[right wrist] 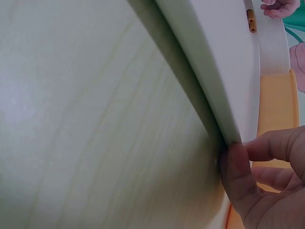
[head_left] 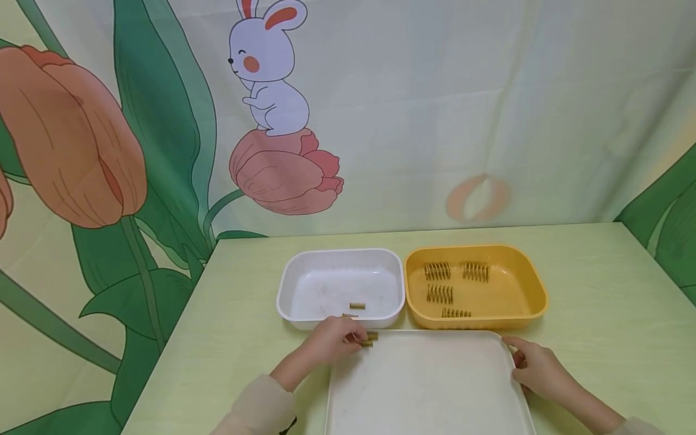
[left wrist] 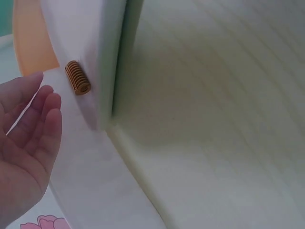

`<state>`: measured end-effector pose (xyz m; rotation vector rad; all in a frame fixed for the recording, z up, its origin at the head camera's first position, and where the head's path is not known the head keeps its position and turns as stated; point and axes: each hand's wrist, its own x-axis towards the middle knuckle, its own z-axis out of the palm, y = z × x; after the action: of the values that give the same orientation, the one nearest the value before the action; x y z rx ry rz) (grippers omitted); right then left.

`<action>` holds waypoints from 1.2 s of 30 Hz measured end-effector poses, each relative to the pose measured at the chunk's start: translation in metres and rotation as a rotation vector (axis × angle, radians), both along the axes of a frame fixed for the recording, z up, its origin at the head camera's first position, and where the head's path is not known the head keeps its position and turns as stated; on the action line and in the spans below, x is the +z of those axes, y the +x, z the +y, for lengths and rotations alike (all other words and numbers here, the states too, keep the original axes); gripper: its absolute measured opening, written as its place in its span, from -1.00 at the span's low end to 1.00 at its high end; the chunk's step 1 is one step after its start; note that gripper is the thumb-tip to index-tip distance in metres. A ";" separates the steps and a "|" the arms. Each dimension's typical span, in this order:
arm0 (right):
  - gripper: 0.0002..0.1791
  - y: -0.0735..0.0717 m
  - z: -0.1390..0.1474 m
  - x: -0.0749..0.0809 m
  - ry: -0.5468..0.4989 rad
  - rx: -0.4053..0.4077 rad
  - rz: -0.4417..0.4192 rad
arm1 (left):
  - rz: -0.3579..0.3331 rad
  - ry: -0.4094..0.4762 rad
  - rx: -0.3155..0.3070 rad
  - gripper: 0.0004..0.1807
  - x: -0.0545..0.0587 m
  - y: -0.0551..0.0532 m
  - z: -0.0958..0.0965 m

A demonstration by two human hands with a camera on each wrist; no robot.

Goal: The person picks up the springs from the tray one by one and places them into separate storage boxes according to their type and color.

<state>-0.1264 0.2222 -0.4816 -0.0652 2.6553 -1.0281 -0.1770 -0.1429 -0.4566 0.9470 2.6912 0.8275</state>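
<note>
My right hand grips the right rim of a white tray, near its far corner. In the right wrist view, the thumb and fingers pinch that raised tray edge. Over the tray's far left corner is my left hand, beside small brass-coloured coil springs. The left wrist view shows the left hand with loosely bent fingers, apart from one spring lying by the tray wall. Part of the springs is hidden behind the fingers in the head view.
Behind the tray stand a white bin with small springs in it and a yellow bin with several larger springs. The pale green table ends at a printed curtain.
</note>
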 end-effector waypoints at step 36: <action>-0.37 0.001 0.000 0.000 -0.028 -0.006 -0.006 | 0.292 -0.247 0.072 -0.86 -0.024 0.009 0.010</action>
<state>-0.1258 0.2225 -0.4816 -0.0606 2.6381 -1.0651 -0.1680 -0.1331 -0.4801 0.9832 2.9987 0.3761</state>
